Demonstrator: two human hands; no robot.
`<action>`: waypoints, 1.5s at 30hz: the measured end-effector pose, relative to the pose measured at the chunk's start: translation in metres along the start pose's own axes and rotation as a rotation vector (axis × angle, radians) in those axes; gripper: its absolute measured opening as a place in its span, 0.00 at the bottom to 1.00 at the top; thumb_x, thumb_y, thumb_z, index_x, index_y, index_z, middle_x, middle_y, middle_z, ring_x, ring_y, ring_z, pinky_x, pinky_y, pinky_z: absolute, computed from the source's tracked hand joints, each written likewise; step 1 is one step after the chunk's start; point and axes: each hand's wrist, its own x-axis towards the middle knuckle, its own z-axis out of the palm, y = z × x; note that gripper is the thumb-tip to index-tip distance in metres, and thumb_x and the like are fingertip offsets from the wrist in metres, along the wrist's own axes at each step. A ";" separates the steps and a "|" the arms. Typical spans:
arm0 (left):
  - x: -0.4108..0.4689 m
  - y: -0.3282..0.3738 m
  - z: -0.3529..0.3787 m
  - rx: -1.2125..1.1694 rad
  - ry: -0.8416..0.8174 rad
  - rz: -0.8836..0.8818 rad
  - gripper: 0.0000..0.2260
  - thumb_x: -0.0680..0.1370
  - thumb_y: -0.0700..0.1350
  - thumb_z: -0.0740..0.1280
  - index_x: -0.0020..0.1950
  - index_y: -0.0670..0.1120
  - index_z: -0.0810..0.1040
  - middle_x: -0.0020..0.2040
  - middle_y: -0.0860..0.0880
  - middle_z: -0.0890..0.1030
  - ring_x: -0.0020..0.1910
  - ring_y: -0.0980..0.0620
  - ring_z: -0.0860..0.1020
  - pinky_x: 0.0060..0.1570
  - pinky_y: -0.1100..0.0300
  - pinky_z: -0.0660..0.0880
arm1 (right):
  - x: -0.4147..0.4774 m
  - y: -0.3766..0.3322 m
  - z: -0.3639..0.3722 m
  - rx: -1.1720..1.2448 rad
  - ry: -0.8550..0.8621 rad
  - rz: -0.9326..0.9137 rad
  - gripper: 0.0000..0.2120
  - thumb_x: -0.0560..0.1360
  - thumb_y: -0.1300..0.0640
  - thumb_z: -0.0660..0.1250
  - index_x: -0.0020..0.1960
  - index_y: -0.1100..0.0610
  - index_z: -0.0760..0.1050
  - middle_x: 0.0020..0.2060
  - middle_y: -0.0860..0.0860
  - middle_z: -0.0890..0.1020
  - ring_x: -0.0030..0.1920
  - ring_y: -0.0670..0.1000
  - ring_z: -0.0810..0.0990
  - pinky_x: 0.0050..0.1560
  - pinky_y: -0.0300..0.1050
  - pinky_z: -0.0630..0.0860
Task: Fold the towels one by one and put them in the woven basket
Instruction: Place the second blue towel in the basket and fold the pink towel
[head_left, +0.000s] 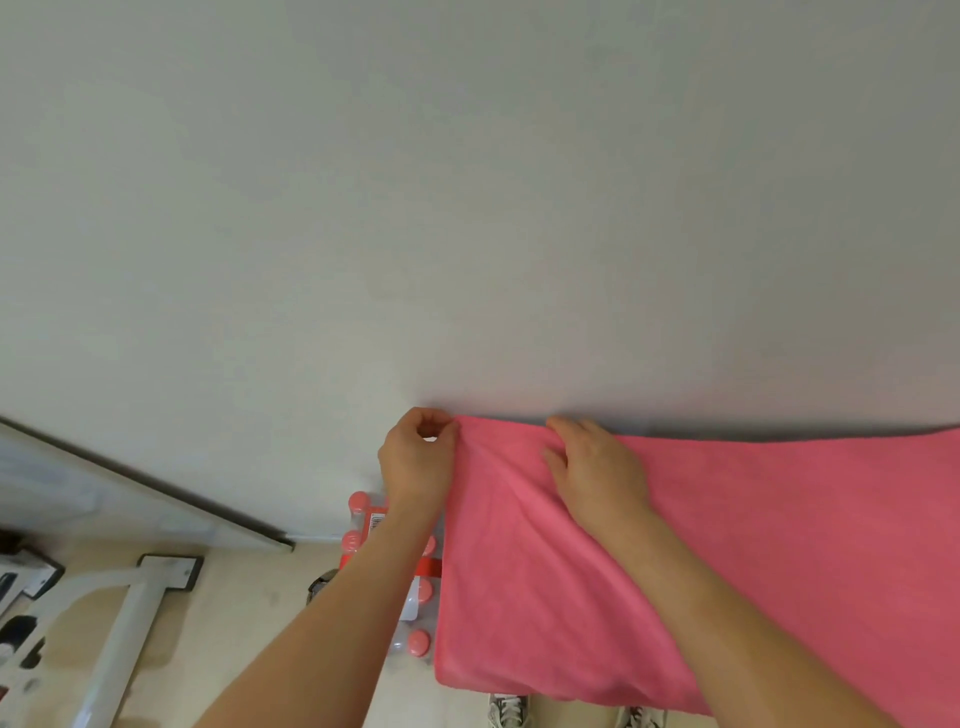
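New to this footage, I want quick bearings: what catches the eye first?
The pink towel fills the lower right, held up before a pale wall. The left hand pinches its top corner; the right hand grips the top edge beside it. Pink-capped bottles stand on the floor below the left hand.

Left hand (418, 457) pinches left top corner of pink soft cloth towel (753, 545); right hand (597, 467) grips top edge just beside.
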 end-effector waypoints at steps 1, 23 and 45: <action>0.000 -0.002 -0.001 -0.011 -0.014 -0.005 0.05 0.73 0.44 0.70 0.40 0.52 0.78 0.37 0.59 0.79 0.39 0.62 0.77 0.36 0.74 0.66 | 0.001 -0.001 0.001 0.001 0.005 0.023 0.15 0.78 0.52 0.62 0.63 0.53 0.73 0.56 0.54 0.79 0.55 0.57 0.79 0.51 0.51 0.76; -0.149 -0.080 -0.093 -0.061 -0.481 -0.090 0.09 0.71 0.38 0.74 0.36 0.40 0.75 0.29 0.46 0.78 0.30 0.53 0.75 0.34 0.57 0.74 | -0.181 -0.075 0.008 0.039 -0.166 -0.168 0.22 0.61 0.42 0.72 0.52 0.46 0.70 0.45 0.45 0.73 0.40 0.48 0.76 0.34 0.42 0.74; -0.006 -0.003 -0.040 0.099 -0.473 0.054 0.06 0.76 0.43 0.65 0.49 0.52 0.80 0.44 0.47 0.82 0.34 0.52 0.76 0.43 0.52 0.78 | -0.176 -0.088 0.010 0.401 -0.163 0.060 0.21 0.78 0.46 0.61 0.32 0.57 0.62 0.28 0.56 0.67 0.31 0.48 0.64 0.32 0.45 0.61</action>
